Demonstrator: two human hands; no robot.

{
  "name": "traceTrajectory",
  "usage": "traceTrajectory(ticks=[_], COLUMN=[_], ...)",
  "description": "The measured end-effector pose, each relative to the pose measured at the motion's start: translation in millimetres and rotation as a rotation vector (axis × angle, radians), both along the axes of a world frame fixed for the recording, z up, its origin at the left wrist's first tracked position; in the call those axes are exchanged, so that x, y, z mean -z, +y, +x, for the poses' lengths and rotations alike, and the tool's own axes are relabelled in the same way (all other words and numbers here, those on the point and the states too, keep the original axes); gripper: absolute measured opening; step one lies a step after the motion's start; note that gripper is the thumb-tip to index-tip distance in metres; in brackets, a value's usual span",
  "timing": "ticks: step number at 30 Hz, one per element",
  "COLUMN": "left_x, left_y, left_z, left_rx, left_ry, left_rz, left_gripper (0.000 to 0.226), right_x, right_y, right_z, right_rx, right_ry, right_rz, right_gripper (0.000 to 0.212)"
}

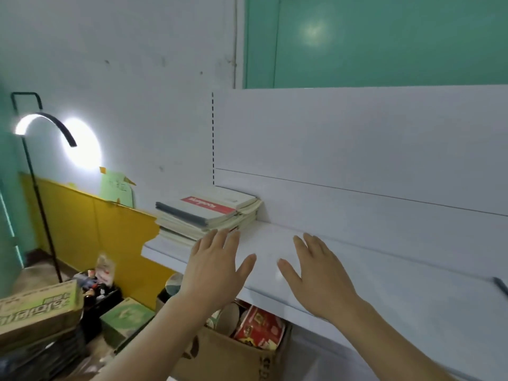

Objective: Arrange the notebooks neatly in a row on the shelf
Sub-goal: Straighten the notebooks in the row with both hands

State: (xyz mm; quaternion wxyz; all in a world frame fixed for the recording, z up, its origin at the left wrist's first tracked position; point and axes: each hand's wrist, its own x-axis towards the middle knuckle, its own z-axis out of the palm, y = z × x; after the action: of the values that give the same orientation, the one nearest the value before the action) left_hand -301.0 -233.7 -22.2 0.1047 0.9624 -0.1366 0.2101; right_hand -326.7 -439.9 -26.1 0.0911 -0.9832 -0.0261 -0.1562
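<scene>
Right, both hands are out over the shelf, fingers straight and spread, grasping nothing. Left hand reaches near the notebooks, which lie flat in a loose stack at the shelf's left end, against the back panel. Right hand hovers near the front edge.

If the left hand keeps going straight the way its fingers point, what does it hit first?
Most likely the stack of notebooks. The left hand is open, its fingertips already near the stack's lower edge on the shelf. Depth is unclear, so contact cannot be confirmed.
</scene>
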Motion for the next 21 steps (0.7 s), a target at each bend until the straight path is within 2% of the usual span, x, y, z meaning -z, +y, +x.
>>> traceTrajectory(ticks=[9, 17, 19, 21], left_x=[3, 0, -3, 0], left_y=[120, 165, 168, 172], left_z=[67, 171, 194, 215], left_rx=[-0.08, -0.018, 0.004, 0.047], left_ry=[0.066, 0.041, 0.031, 0.05], left_rz=[-0.027, 0.005, 0.008, 0.02], left_gripper=[0.069, 0.062, 0.061, 0.064], right_x=[-7, -9, -14, -16], right_y=[121, 164, 169, 173], right_z=[95, 194, 210, 216], right_rx=[-0.149, -0.174, -0.15, -0.133], right_ry=[-0.06, -0.062, -0.052, -0.04], right_rz=[-0.005, 0.024, 0.004, -0.05], right_gripper=[0.074, 0.075, 0.07, 0.052])
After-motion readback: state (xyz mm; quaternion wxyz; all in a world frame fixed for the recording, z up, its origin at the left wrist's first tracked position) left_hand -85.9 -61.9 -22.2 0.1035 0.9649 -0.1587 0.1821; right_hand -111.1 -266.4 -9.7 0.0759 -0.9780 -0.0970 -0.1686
